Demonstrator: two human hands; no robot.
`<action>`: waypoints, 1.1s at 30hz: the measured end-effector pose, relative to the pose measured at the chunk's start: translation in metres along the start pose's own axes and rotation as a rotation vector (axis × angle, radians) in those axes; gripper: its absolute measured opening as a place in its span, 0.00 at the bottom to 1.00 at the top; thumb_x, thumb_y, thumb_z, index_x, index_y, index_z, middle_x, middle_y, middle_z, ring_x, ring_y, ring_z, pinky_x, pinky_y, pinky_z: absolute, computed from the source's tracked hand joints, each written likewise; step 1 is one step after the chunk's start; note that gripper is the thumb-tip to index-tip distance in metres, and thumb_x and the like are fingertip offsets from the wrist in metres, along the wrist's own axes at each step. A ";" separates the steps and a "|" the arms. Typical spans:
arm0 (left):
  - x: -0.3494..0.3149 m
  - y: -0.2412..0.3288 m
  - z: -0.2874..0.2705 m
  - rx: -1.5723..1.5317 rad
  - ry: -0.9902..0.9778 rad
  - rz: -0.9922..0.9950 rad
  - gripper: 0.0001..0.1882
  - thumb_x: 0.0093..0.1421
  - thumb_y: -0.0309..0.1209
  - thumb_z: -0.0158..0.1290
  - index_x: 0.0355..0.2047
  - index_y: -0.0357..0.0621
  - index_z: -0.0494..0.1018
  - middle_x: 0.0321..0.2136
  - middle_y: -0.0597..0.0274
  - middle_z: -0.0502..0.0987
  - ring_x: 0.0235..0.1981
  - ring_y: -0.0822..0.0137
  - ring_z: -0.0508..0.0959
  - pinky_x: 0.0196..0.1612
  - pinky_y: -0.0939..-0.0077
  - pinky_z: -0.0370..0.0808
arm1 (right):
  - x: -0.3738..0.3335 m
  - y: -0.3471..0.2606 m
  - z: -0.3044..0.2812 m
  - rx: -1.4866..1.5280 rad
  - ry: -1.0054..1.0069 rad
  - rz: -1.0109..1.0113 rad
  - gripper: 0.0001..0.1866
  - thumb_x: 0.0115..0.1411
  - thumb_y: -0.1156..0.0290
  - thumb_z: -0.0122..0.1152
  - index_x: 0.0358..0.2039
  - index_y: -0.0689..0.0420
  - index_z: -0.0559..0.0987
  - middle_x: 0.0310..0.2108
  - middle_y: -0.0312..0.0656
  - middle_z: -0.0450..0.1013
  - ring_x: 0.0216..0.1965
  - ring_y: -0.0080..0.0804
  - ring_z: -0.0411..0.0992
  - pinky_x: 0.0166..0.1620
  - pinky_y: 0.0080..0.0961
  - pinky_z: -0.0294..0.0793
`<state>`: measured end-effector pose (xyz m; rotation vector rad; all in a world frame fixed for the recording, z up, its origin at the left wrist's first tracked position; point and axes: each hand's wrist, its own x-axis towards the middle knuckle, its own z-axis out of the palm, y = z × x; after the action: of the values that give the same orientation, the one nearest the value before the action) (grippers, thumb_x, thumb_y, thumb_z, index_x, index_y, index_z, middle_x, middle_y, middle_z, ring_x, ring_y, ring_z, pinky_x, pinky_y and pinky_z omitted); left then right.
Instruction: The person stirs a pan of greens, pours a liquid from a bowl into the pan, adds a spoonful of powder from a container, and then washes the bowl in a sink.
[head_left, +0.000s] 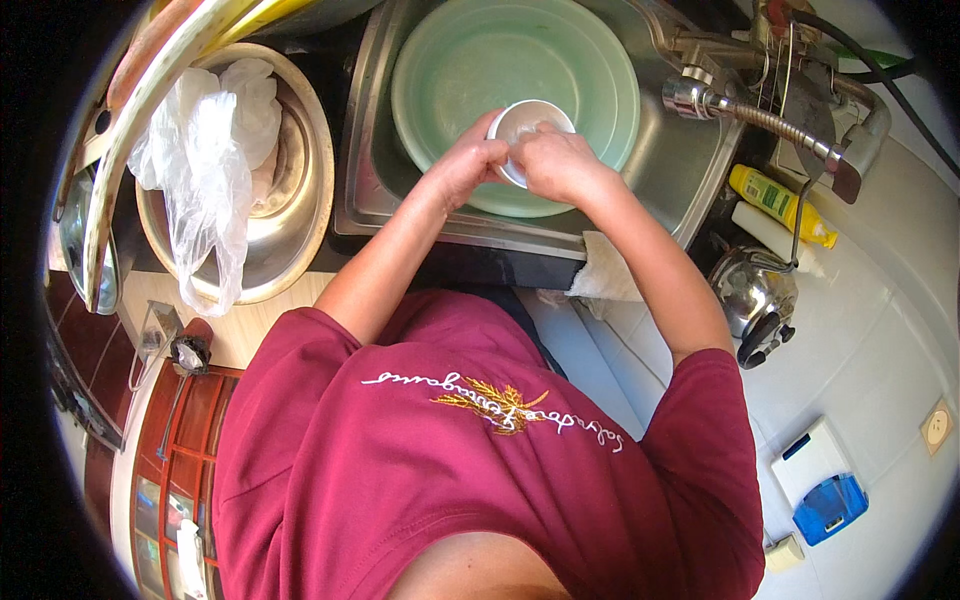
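A small white bowl (pixel 548 109) is held tilted over a large pale green basin (pixel 430 75), which stands in the steel sink. My left hand (pixel 466 160) is closed on the bowl's left side, fingers at its rim. Bent over the near right rim, my right hand (pixel 562 165) has its curled fingers reaching into the bowl. Whatever those fingers hold, if anything, is hidden. Both hands are above the near part of the basin.
Left of the steel sink (pixel 362 130) stands a metal bowl (pixel 292 245) with a clear plastic bag (pixel 205 170). A flexible faucet (pixel 765 120) reaches in from the right. Near it are a yellow bottle (pixel 780 203), a shiny kettle (pixel 755 290) and a cloth (pixel 605 268) over the sink's front edge.
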<state>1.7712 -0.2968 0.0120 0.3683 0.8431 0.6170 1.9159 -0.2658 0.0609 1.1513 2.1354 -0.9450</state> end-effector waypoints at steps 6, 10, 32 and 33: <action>-0.001 0.007 -0.006 -0.058 -0.029 0.012 0.34 0.44 0.28 0.45 0.56 0.38 0.56 0.45 0.53 0.68 0.45 0.62 0.71 0.41 0.68 0.76 | -0.004 0.005 0.009 0.120 0.582 -0.164 0.14 0.48 0.73 0.52 0.38 0.55 0.75 0.42 0.44 0.70 0.49 0.46 0.65 0.47 0.39 0.69; 0.004 -0.002 -0.003 0.115 0.007 0.063 0.34 0.44 0.29 0.44 0.56 0.38 0.57 0.45 0.53 0.68 0.45 0.62 0.71 0.40 0.68 0.75 | -0.004 -0.007 0.006 -0.048 0.068 0.248 0.13 0.51 0.71 0.52 0.38 0.54 0.76 0.39 0.46 0.71 0.44 0.49 0.69 0.47 0.40 0.68; 0.018 -0.021 -0.011 0.443 0.131 0.218 0.38 0.45 0.28 0.43 0.60 0.40 0.50 0.49 0.49 0.65 0.48 0.61 0.68 0.46 0.73 0.68 | 0.032 0.019 0.025 1.002 -0.228 0.094 0.15 0.54 0.74 0.43 0.44 0.56 0.69 0.38 0.42 0.69 0.40 0.32 0.68 0.42 0.31 0.68; 0.017 -0.021 -0.011 0.475 0.120 0.195 0.38 0.45 0.28 0.42 0.60 0.41 0.50 0.48 0.50 0.66 0.48 0.62 0.68 0.45 0.73 0.69 | 0.033 0.020 0.019 0.615 -0.339 0.065 0.16 0.54 0.73 0.43 0.44 0.55 0.70 0.39 0.43 0.69 0.41 0.34 0.69 0.43 0.32 0.68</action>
<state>1.7788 -0.3015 -0.0158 0.8590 1.0772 0.6201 1.9192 -0.2567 0.0185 1.2090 1.5661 -1.7001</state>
